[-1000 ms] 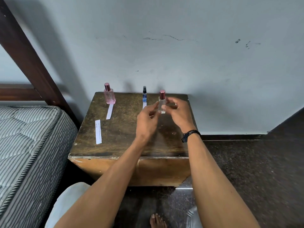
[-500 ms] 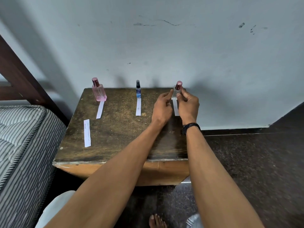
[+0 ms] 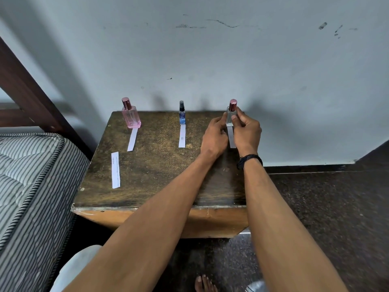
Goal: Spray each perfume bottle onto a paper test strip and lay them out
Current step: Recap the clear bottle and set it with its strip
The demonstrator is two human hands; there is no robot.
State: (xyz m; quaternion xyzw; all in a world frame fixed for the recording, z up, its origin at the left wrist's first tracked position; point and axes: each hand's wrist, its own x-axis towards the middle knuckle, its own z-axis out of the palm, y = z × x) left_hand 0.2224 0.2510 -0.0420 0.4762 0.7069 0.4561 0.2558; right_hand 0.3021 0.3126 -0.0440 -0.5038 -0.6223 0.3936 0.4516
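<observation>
Three perfume bottles stand along the back edge of a worn wooden table (image 3: 160,175). A pink bottle (image 3: 131,118) is at the left and a small blue spray bottle (image 3: 182,115) in the middle. At the right is a clear bottle with a rose cap (image 3: 231,111). A white paper strip lies in front of each: the left strip (image 3: 132,140), the middle strip (image 3: 182,136) and the right strip (image 3: 231,135). My left hand (image 3: 214,137) and my right hand (image 3: 247,131) pinch the clear bottle from both sides as it stands upright at its strip's far end.
A spare printed paper strip (image 3: 115,170) lies near the table's left edge. A striped mattress (image 3: 31,186) and a dark wooden bed frame (image 3: 27,91) are at the left. The wall (image 3: 210,60) rises right behind the bottles. A bare foot (image 3: 205,284) is on the dark floor.
Both hands have moved the clear bottle from mid-table out to the back right, where it now stands behind its strip. The other bottles and strips have not moved.
</observation>
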